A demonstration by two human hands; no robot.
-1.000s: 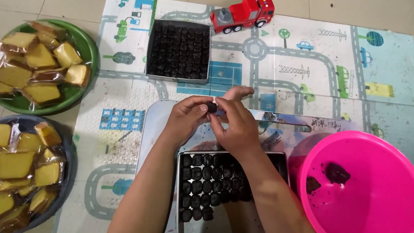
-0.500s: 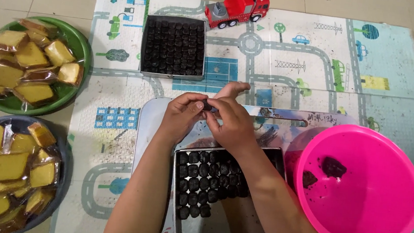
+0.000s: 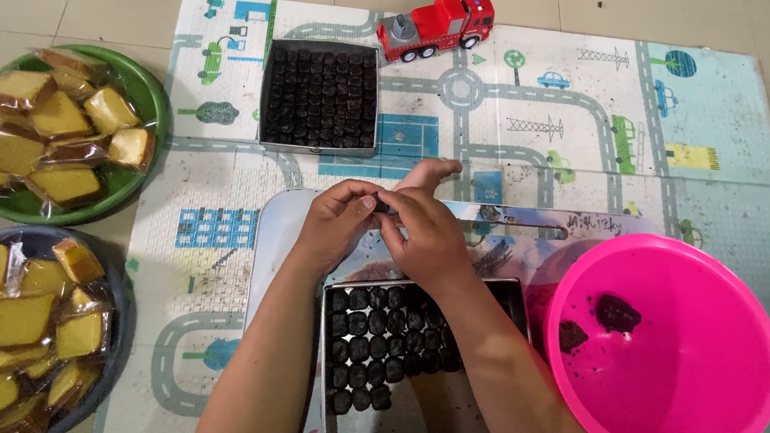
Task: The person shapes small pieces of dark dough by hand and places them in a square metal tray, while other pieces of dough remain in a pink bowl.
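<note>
My left hand [image 3: 336, 224] and my right hand [image 3: 425, 237] meet over a shiny metal board [image 3: 279, 235], their fingertips pinching one small dark piece [image 3: 382, 208] between them. Just below the hands lies a metal tray [image 3: 489, 295] partly filled with rows of small dark round pieces [image 3: 378, 346]. A second tray [image 3: 321, 96], packed full of the same dark pieces, rests farther away on the play mat. At my right stands a pink plastic bowl [image 3: 664, 427] holding two dark lumps [image 3: 616, 313].
A road-pattern play mat [image 3: 597, 124] covers the tiled floor. A red toy fire truck [image 3: 439, 24] sits at its far edge. At left a green plate [image 3: 149, 98] and a dark plate [image 3: 116, 314] hold several wrapped yellow cake slices. A bare foot [image 3: 431, 171] shows beyond my hands.
Both hands stay together on the small dark piece, with only slight finger movement. The view has shifted a little, so everything sits slightly lower in the frame.
</note>
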